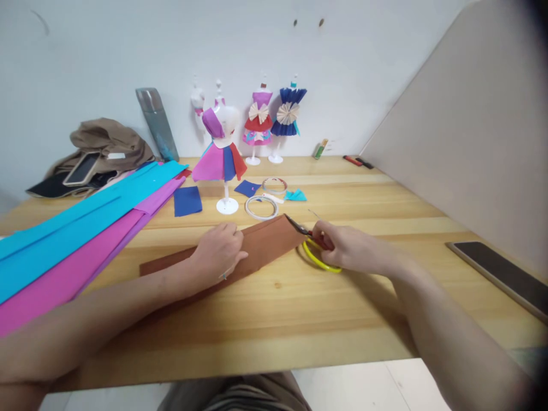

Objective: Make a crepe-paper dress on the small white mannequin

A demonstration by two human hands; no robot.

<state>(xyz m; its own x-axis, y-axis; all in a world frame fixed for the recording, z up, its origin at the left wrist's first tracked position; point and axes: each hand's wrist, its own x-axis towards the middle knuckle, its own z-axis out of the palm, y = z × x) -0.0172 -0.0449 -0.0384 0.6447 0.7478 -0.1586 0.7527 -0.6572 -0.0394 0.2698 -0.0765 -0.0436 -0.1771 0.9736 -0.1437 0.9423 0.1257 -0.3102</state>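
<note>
A folded strip of brown crepe paper (268, 242) lies slantwise on the table in front of me. My left hand (220, 251) presses on its middle with fingers curled and thumb out to the side; the fingertips are partly hidden. In my right hand (342, 245) is a pair of scissors (299, 227), its dark blades at the paper's right end. Red shows at the handle inside my grip. A yellow loop (319, 260) curves below that hand; whether it belongs to the scissors I cannot tell.
Several small dress forms, one in a multicolored paper skirt (222, 162), stand toward the wall. Tape rolls (262, 208) and blue paper pieces (187, 201) lie before them. Long turquoise paper (85, 208), a cap (107, 142) and a bottle (158, 125) are left; a phone (500, 274) lies right.
</note>
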